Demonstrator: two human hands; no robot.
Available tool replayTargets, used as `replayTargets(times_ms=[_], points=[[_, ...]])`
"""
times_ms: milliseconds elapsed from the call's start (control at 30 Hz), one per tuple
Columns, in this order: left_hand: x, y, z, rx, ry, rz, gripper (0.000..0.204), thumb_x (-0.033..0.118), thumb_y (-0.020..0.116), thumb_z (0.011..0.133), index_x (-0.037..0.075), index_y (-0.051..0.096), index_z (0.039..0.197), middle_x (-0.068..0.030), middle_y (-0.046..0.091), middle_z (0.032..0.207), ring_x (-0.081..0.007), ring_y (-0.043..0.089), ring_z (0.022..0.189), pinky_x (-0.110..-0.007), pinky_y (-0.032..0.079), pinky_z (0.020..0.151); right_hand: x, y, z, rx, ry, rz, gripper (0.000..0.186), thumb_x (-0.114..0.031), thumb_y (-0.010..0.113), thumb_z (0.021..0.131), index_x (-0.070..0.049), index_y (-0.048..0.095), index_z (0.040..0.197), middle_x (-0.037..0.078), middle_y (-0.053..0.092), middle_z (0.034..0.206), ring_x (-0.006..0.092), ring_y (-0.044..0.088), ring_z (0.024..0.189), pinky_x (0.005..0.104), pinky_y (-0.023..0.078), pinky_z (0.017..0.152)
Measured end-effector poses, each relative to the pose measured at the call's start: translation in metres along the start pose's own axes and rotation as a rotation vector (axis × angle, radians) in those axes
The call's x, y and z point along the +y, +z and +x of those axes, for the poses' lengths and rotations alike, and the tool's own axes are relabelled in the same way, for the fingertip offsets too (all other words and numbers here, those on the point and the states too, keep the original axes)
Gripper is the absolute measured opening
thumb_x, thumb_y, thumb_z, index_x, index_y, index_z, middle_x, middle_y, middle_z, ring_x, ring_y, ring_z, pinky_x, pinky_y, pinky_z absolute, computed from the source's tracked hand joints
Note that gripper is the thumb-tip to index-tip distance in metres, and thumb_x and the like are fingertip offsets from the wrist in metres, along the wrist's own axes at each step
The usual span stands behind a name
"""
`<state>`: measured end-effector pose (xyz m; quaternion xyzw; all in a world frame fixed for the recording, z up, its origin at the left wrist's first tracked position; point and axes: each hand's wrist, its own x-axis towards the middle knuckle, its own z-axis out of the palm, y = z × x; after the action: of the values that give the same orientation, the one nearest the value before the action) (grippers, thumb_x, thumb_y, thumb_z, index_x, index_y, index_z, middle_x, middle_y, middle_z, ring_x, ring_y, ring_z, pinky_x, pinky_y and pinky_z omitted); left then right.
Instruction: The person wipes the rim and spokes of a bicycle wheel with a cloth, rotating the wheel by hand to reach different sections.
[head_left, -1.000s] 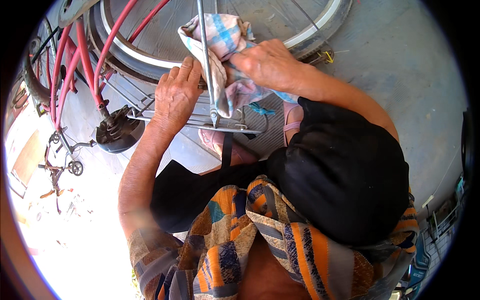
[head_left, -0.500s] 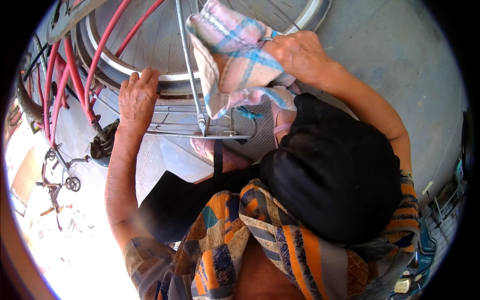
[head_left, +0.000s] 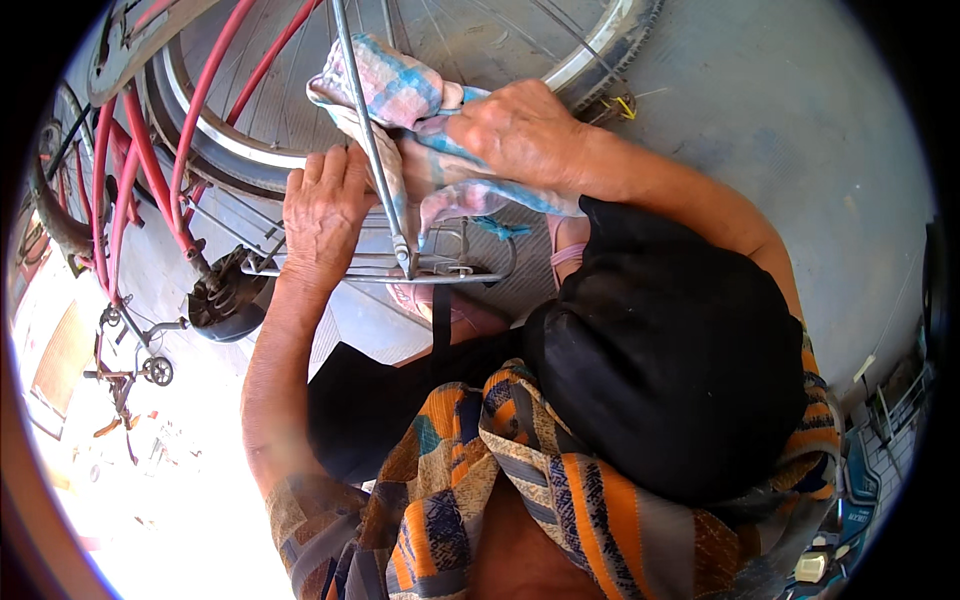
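A red bicycle (head_left: 180,130) fills the upper left, its wheel (head_left: 228,150) at the top of the view. My left hand (head_left: 325,212) is closed over the tyre's near edge, beside the silver rack strut (head_left: 360,100); its fingertips are partly hidden. In my right hand (head_left: 522,135) is a bunched checked cloth (head_left: 385,80) in pink, white and light blue. The cloth lies across the wheel, behind the strut, with a loose fold hanging near the wire luggage rack (head_left: 440,277). A blue tie (head_left: 500,228) is knotted on the rack.
The dark bicycle saddle (head_left: 228,310) is left of the rack. Below it, my feet in pink sandals (head_left: 568,240) rest on the grey floor (head_left: 760,110). Black fabric (head_left: 670,350) covers my knee. Another wheel (head_left: 62,200) stands far left; a wire basket (head_left: 895,420) is at the right edge.
My right hand has carried the cloth left and slightly down, and part of it is now behind the strut. My left hand has slid right along the tyre, up to the strut.
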<state>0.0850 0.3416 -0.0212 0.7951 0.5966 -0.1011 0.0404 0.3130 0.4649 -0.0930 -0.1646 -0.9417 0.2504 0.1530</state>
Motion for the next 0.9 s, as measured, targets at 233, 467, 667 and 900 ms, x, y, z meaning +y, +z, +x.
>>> replayTargets(times_ms=[233,467,667,900], points=[[-0.028,-0.011,-0.013,-0.165,-0.111,0.084,0.063,0.018,0.085,0.066,0.004,0.061,0.123,-0.0099,0.063,0.121,-0.0277,0.059,0.108,-0.040,0.045,0.087,0.031,-0.043,-0.030,-0.062,0.091,-0.208,0.011,-0.015,0.060,0.082,-0.008,0.066,0.078,0.013,0.069,0.074,0.0310,0.071,0.070,0.0426,0.053,0.055],[-0.027,-0.020,-0.006,-0.104,-0.192,-0.011,0.056,0.013,0.082,0.072,0.003,0.062,0.123,-0.0122,0.061,0.131,-0.0304,0.059,0.112,-0.042,0.046,0.091,0.021,-0.044,-0.033,0.068,0.120,-0.119,0.005,-0.012,0.063,0.079,-0.010,0.062,0.075,0.008,0.066,0.071,0.0286,0.069,0.066,0.0395,0.052,0.051],[0.008,-0.011,0.014,-0.011,-0.042,-0.289,0.038,0.009,0.078,0.070,0.002,0.065,0.106,-0.0113,0.063,0.097,-0.0320,0.057,0.094,-0.042,0.047,0.083,-0.020,0.006,0.002,0.021,-0.016,0.045,0.011,-0.013,0.059,0.084,-0.006,0.063,0.090,0.011,0.068,0.072,0.0284,0.070,0.065,0.0398,0.053,0.053],[-0.006,-0.014,0.008,0.004,-0.015,-0.226,0.038,0.016,0.079,0.072,0.004,0.069,0.107,-0.0084,0.065,0.101,-0.0291,0.059,0.097,-0.041,0.045,0.081,0.013,-0.022,-0.016,-0.127,0.055,-0.095,0.010,-0.012,0.059,0.083,-0.005,0.065,0.085,0.013,0.068,0.073,0.0307,0.070,0.066,0.0422,0.053,0.053]])
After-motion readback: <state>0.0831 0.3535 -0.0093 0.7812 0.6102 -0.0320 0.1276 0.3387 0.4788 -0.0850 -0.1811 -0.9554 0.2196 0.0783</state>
